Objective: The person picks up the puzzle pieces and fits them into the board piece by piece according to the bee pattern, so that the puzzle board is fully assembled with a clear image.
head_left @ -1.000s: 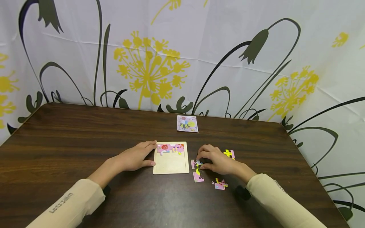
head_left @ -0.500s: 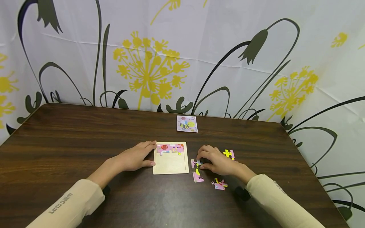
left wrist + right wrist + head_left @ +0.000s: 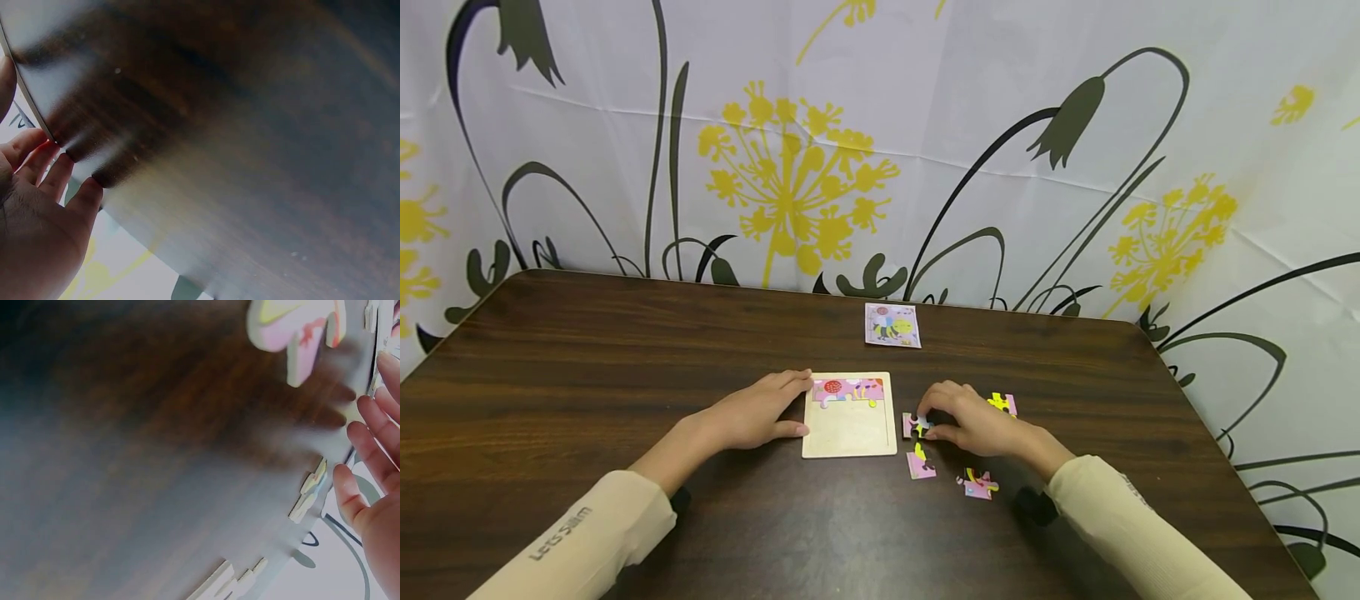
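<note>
In the head view, a square wooden puzzle tray (image 3: 848,433) lies mid-table, with a pink strip of joined puzzle pieces (image 3: 850,390) along its far edge. My left hand (image 3: 756,410) rests at the tray's left side, fingertips at the far corner and thumb on the near part of that edge. Right of the tray, my right hand (image 3: 973,421) pinches a pink, black and white puzzle piece (image 3: 908,426) between thumb and fingers; the fingers partly hide it. Just nearer lies a pink and yellow puzzle piece (image 3: 921,465). The left wrist view shows the left fingers (image 3: 82,203) extended.
Beyond the tray lies a printed bee picture (image 3: 892,326). A pink, red and yellow piece (image 3: 978,484) sits near the right wrist, and yellow and pink pieces (image 3: 1002,404) lie partly behind the right hand. A flowered curtain (image 3: 955,75) hangs behind the dark wooden table (image 3: 625,350).
My right hand and the pinched puzzle piece have shifted slightly away from me, widening the gap to the nearer piece. The left hand and tray stay in place.
</note>
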`<state>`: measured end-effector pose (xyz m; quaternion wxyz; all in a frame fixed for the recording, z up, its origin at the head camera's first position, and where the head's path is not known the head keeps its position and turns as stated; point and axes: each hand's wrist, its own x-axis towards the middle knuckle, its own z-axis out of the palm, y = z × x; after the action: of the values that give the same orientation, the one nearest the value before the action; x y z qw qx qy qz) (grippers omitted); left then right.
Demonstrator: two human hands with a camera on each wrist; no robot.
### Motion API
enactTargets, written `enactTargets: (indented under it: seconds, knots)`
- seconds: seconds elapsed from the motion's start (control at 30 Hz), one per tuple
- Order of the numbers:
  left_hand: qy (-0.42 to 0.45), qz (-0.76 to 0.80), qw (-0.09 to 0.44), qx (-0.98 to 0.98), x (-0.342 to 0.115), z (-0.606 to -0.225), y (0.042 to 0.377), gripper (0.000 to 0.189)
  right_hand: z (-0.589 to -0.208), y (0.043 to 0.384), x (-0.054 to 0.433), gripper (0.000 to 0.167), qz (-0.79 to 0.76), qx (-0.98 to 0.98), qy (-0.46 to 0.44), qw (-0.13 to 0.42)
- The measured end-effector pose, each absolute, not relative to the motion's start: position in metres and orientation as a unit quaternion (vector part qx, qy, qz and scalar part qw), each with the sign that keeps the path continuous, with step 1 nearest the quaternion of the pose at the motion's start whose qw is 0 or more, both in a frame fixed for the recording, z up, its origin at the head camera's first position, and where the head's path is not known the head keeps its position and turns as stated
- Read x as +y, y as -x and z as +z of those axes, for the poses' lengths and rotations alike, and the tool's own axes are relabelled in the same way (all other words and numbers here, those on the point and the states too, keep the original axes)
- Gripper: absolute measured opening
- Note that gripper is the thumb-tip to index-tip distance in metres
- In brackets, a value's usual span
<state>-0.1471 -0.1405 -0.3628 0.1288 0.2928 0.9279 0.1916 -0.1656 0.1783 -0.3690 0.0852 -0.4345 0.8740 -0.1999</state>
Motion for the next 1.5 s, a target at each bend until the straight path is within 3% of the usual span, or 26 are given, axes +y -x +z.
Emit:
enactTargets:
  seconds: [1.03, 1.5]
  knots:
    - [-0.293, 0.195, 0.130, 0.927, -0.142, -0.363, 0.148, 0.065, -0.363, 0.185, 0.141, 0.019, -0.227, 0.852, 0.469, 0.053]
    - [-0.291, 0.193, 0.133, 0.928, -0.141, -0.363, 0.148, 0.064, -0.364, 0.184, 0.119, 0.017, -0.205, 0.864, 0.455, 0.064]
